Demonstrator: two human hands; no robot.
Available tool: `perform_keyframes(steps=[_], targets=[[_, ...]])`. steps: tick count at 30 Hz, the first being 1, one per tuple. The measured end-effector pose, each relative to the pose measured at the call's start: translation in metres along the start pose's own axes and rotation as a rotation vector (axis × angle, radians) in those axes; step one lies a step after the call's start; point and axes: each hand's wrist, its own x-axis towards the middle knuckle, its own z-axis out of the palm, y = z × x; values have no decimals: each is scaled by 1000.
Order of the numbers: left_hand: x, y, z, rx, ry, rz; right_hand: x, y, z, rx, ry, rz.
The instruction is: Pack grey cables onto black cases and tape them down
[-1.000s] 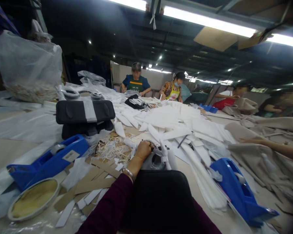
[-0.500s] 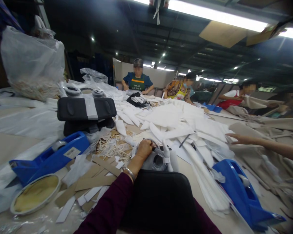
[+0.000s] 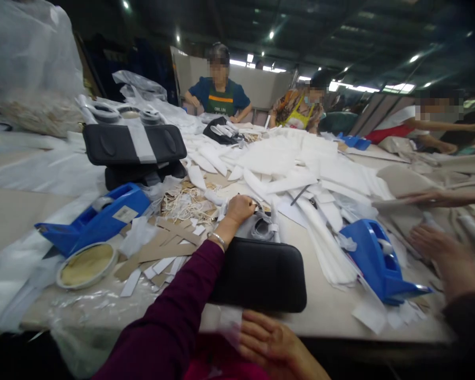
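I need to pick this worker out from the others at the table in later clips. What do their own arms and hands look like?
The left arm wears a long dark maroon sleeve down to the wrist, with a thin silver bangle just past the cuff. Left hand and right hand are bare: no gloves, no rings visible.

A flat black padded panel point(image 3: 261, 274) with rounded corners lies at the table's near edge, lower centre of the frame. Just above it sits a small grey clear-plastic-wrapped piece point(image 3: 261, 228).
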Motion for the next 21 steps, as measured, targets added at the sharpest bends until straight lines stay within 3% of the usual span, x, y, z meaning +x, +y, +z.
perform_keyframes(steps=[2,4,7,10,12,15,21], targets=[[0,2,1,-30,20,5,-23,0,3,-399,16,38],[-1,4,-1,-67,61,6,-34,-18,11,-882,100,-22],[-2,5,-8,-157,142,8,-15,-66,30,-1392,340,-408],[-3,2,-12,-301,185,16,41,-116,41,-1713,418,-844],[-2,-1,-12,-414,172,24,82,-140,36,-1769,485,-872],[-1,-7,-11,-586,91,45,127,-156,15,-1684,644,-753],[0,-17,-11,-887,-141,91,148,-161,-9,-1497,861,-682]])
